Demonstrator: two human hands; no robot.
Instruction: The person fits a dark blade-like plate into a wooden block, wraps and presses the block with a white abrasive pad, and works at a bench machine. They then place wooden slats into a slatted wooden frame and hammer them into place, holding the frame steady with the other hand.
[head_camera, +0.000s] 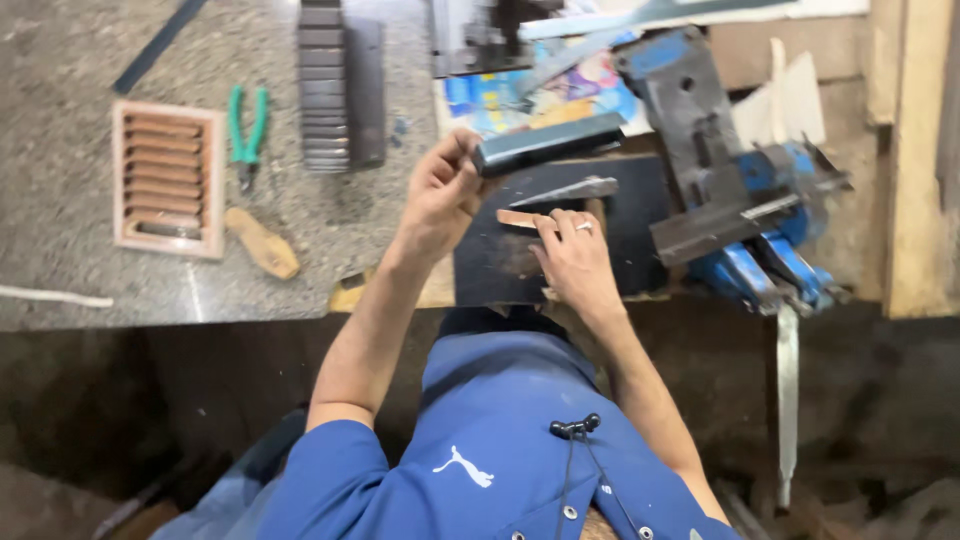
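Observation:
My left hand (445, 190) grips one end of a long dark metal bar (548, 143), held slanting above a black plate (500, 262) on the bench. My right hand (572, 255) presses its fingers on a small flat tan piece (516, 217) lying on that black plate. A thin grey metal strip (565, 190) lies between the bar and the tan piece.
A blue bench vise (735, 185) stands at the right, with a long handle hanging down. On the grey stone top lie a tan slatted vent frame (167, 178), green-handled pliers (246, 130), a wooden handle (262, 243) and a stack of dark metal pieces (338, 85).

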